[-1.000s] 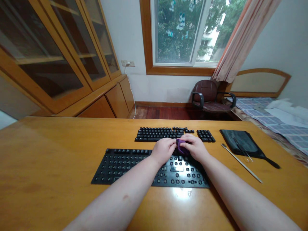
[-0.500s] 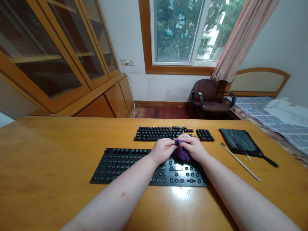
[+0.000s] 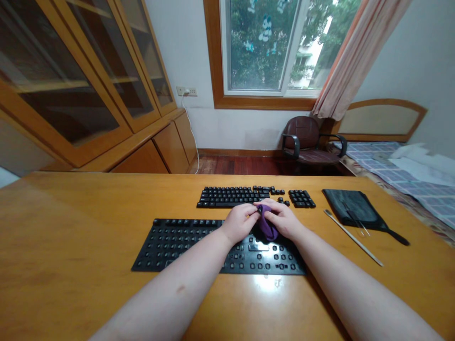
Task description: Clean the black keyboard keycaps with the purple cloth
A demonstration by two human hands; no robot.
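Across the lower half of the frame, your wooden tabletop (image 3: 71,237) carries everything. At its centre lies one keyboard (image 3: 185,251), stripped of most keycaps, its bare switches showing. Upper centre, the loose keycaps (image 3: 231,197) sit in two main blocks, their rows apparently kept so the layout stays readable. To the right lie one black pouch (image 3: 350,206) and one slender metal rod (image 3: 351,237). Both hands are curled closed — your left hand (image 3: 240,221) and right hand (image 3: 282,219) pinch one purple cloth (image 3: 267,226) between them, over the keyboard's upper edge — anything inside it is hidden.
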